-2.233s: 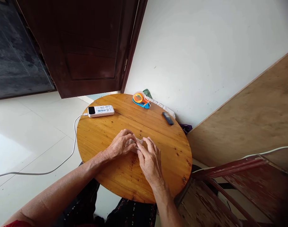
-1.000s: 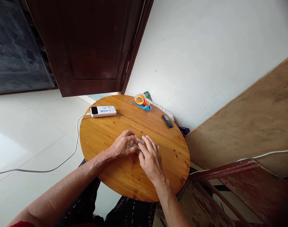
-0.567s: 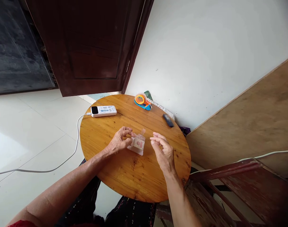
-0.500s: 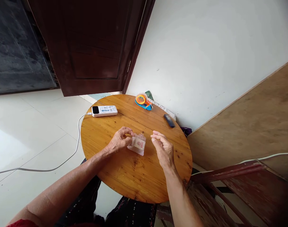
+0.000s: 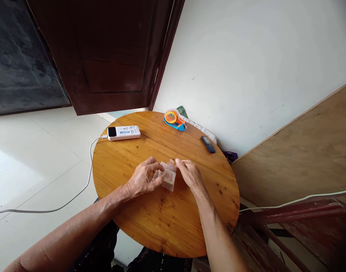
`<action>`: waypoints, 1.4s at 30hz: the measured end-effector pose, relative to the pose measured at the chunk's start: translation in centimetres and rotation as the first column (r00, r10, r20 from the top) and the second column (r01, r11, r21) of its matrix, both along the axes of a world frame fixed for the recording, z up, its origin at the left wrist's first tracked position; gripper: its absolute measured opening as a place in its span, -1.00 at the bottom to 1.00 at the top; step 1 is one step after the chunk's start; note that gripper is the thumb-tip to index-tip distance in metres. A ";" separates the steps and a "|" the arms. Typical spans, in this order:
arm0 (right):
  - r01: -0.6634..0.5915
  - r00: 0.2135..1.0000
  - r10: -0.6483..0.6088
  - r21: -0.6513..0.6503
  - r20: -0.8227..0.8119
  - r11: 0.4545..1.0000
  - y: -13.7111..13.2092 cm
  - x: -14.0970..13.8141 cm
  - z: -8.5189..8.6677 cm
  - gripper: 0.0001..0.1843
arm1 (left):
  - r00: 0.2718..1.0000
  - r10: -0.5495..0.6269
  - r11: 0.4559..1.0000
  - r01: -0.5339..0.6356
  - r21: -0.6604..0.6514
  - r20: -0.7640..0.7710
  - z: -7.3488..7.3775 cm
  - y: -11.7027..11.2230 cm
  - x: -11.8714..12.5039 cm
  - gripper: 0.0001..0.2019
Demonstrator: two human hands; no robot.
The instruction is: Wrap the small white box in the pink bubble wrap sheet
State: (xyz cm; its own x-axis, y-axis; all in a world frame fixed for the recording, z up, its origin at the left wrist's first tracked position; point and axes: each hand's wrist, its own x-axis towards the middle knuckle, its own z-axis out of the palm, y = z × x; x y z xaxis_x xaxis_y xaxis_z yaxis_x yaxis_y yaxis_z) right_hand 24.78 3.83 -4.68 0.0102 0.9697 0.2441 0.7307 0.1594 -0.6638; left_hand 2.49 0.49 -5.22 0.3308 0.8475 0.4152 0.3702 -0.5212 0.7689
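A small pale box with red print [image 5: 169, 176] lies on the round wooden table, partly wrapped in translucent bubble wrap [image 5: 168, 186]. My left hand [image 5: 146, 175] is at the wrap's left side, its thumb and curled fingers gripping the wrapped edge and covering part of it. At the far right corner of the wrap, my right hand [image 5: 189, 173] is closed in a pinch, with thumb and forefinger together beside a small flap. What sits between those fingertips is too small to make out.
A white power bank [image 5: 124, 133] with a plugged-in white cable [image 5: 90, 166] lies at the table's [image 5: 158, 241] far left. An orange and blue tape dispenser [image 5: 175, 120] stands at the back, near a dark, partly blurred object [image 5: 208, 144] and a printed paper strip [image 5: 202, 129]. A wall rises behind.
My right hand has moved left from beside the packet to the wrap's far right corner. My left hand has shifted slightly, its fingers reaching further over the wrap. The view has shifted a little.
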 end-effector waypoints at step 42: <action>-0.487 0.868 0.474 0.064 0.148 0.871 -4.6 -1.3 3.9 -0.82 | 0.983 -0.024 0.995 0.042 0.095 -0.183 -1.0 -0.2 0.7 -0.67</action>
